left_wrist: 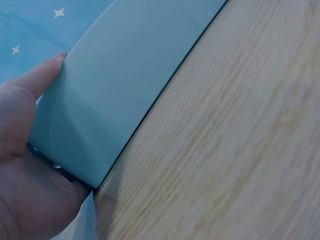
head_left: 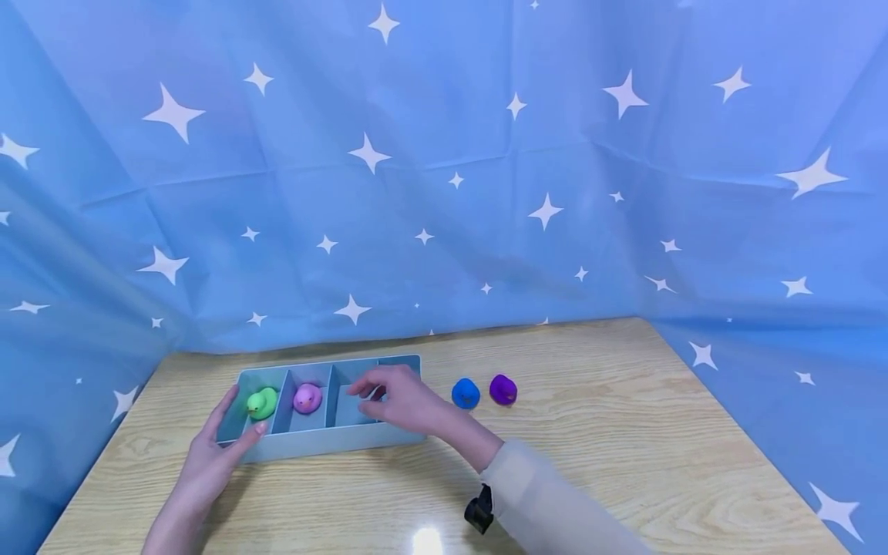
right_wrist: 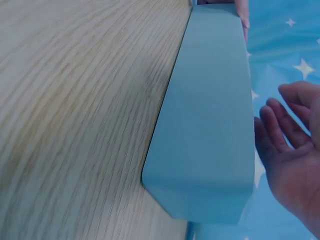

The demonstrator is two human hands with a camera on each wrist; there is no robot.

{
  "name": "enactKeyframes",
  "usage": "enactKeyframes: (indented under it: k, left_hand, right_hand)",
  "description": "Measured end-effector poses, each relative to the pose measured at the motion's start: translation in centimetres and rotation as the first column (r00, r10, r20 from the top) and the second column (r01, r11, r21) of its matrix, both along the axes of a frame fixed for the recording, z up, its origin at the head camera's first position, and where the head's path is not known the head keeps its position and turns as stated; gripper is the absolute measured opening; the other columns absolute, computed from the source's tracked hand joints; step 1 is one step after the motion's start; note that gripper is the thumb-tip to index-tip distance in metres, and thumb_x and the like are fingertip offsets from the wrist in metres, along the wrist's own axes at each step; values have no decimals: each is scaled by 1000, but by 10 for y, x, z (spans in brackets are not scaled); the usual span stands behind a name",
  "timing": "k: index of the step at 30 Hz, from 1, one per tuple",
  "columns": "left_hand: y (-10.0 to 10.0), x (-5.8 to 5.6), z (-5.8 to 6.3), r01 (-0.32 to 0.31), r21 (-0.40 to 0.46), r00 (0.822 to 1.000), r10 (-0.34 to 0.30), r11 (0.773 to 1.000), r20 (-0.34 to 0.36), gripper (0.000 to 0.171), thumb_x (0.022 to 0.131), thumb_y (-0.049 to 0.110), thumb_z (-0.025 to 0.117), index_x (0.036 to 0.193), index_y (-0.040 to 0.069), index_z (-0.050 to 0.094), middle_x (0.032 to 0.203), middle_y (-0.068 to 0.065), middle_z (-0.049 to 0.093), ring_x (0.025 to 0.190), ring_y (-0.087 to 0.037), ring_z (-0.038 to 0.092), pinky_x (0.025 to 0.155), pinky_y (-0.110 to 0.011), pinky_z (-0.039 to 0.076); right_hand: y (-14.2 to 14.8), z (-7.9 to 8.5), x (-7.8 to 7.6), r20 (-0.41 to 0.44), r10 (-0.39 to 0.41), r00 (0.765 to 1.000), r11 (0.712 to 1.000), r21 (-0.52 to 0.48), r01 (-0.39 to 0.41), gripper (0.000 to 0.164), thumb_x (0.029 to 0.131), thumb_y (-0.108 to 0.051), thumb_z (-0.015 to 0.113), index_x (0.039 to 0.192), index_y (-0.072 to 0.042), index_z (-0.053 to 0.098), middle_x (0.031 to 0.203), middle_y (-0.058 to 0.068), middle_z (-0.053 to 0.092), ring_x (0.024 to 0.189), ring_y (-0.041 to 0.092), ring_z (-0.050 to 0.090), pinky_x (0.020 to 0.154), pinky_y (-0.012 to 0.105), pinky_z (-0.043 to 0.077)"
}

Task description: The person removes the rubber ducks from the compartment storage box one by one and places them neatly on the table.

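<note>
A long light-blue divided tray (head_left: 326,441) stands on the table. In its leftmost compartment sits a green toy duck (head_left: 261,403), and a pink toy duck (head_left: 307,398) is in the compartment beside it. My left hand (head_left: 216,453) holds the tray's left end, its thumb on the front rim; the left wrist view shows the thumb (left_wrist: 49,75) at the wall's top edge. Over the tray's right half hovers my right hand (head_left: 398,397), fingers loosely bent and apart from the thumb, with nothing between them. It partly hides the right-hand compartments.
Right of the tray, a blue toy duck (head_left: 465,394) and a purple toy duck (head_left: 502,390) lie on the wooden table (head_left: 624,432). A blue curtain (head_left: 444,193) with white stars hangs behind and along both sides. A black strap piece (head_left: 479,510) hangs under the right sleeve.
</note>
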State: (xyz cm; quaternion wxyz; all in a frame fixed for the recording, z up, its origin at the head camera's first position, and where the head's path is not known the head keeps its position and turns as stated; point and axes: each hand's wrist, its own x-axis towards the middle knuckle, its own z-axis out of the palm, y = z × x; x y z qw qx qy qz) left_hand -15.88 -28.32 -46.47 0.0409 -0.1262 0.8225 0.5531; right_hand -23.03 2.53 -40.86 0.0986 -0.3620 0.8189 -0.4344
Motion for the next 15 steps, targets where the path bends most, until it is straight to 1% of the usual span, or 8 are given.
enactKeyframes:
  k: [3, 7, 10, 13, 15]
  left_hand:
    - [1, 0, 0, 1, -7, 1000, -1, 1000, 6, 104, 96, 47, 71, 165, 33, -6, 169, -19, -11, 152, -46, -13, 116, -73, -1]
    - [1, 0, 1, -1, -3, 1000, 1, 1000, 9, 105, 96, 48, 71, 165, 33, -6, 169, -19, -10, 152, -46, -13, 116, -73, 0]
    - [1, 0, 0, -5, 2, 1000, 5, 1000, 12, 105, 95, 48, 72, 165, 33, -6, 170, -19, -10, 152, -46, -13, 116, -73, 0]
    - [1, 0, 0, -8, 3, 1000, 8, 1000, 20, 106, 95, 49, 72, 165, 34, -6, 170, -18, -11, 152, -46, -13, 116, -74, -1]
    - [1, -1, 1, -10, 3, 1000, 9, 1000, 24, 106, 95, 50, 72, 165, 35, -6, 170, -18, -11, 152, -46, -14, 115, -74, -1]
  right_hand:
    - [-9, 0, -1, 7, 14, 1000, 1000, 1, -14, 26, 98, -4, 67, 123, -3, 72, 113, 4, 72, 97, 6, 63, 85, 19, 52]
    - [-20, -2, -3, 9, 34, 999, 999, -6, -34, 28, 97, -2, 67, 125, -2, 71, 116, 8, 72, 101, 9, 64, 87, 19, 52]
    - [-28, -3, -4, 5, 41, 999, 999, 2, -41, 31, 97, -1, 67, 128, -3, 70, 120, 8, 71, 105, 10, 65, 90, 20, 52]
    - [-36, -5, -4, -6, 41, 999, 999, 26, -41, 35, 97, -3, 68, 131, -6, 68, 123, 5, 71, 107, 8, 64, 93, 21, 52]
    - [-41, -4, -4, -10, 44, 999, 999, 31, -44, 36, 97, -3, 68, 133, -6, 67, 125, 5, 70, 110, 10, 64, 95, 23, 52]
